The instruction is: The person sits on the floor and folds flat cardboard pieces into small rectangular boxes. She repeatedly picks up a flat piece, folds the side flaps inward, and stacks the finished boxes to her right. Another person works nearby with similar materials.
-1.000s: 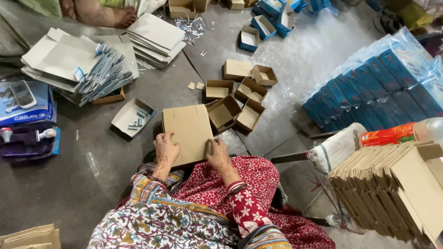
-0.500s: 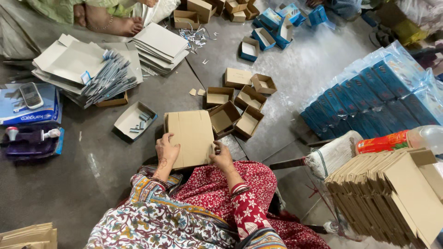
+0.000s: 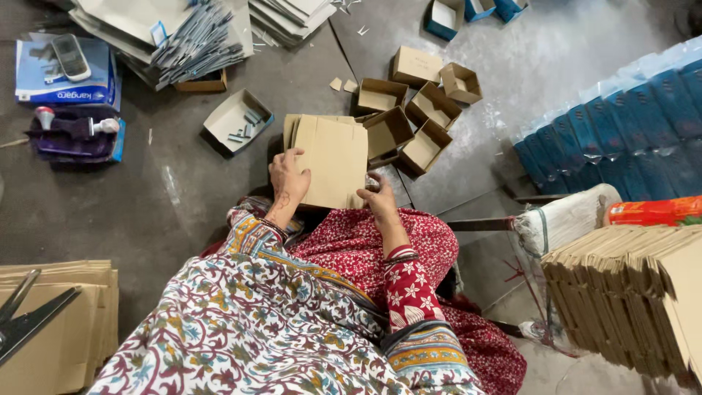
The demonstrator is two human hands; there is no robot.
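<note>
A flat brown cardboard blank (image 3: pixel 333 159) rests over my lap, partly folded along its left side. My left hand (image 3: pixel 288 178) grips its left edge with the fingers on top. On the lower right edge my right hand (image 3: pixel 380 196) pinches the same blank. Just beyond it on the grey floor stand several folded open brown boxes (image 3: pixel 409 121).
A small tray of metal pieces (image 3: pixel 235 121) lies left of the blank. Stacks of flat card (image 3: pixel 164 33) lie at top left, a blue packet with a phone (image 3: pixel 67 69) further left. Blue wrapped packs (image 3: pixel 621 124) and a stack of brown blanks (image 3: pixel 629 292) fill the right; scissors (image 3: pixel 29 314) lie on blanks at lower left.
The view has shifted closer and downward. The blank's left side has folded up slightly while both hands stay on its edges.
</note>
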